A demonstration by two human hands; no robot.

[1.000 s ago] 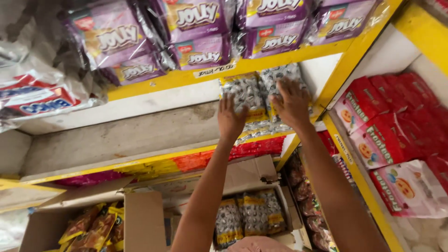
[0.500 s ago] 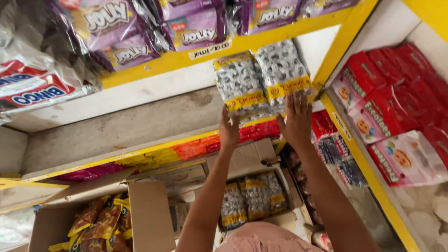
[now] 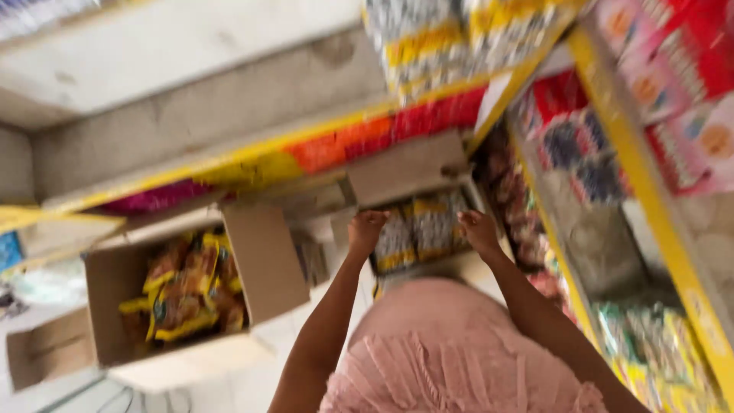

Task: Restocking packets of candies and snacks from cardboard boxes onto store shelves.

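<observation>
Both my hands are down in an open cardboard box (image 3: 405,164) below the shelf. My left hand (image 3: 365,229) curls over the left edge of the grey-and-yellow snack packets (image 3: 422,228) standing in that box. My right hand (image 3: 479,229) curls over their right edge. The picture is blurred, so the fingers are hard to make out. More packets of the same kind (image 3: 428,46) stand on the concrete shelf above, at the top of the view. My pink ruffled garment (image 3: 451,352) fills the bottom middle.
A second open cardboard box (image 3: 264,260) on the left holds orange and yellow packets (image 3: 187,291). A small empty box (image 3: 46,352) lies at the lower left. Yellow-edged shelves (image 3: 650,206) on the right carry red and pink packs (image 3: 673,69) and other snack bags.
Both hands have come down from the packets set on the upper shelf to the packets in the box below. The view has tilted downward with them.
</observation>
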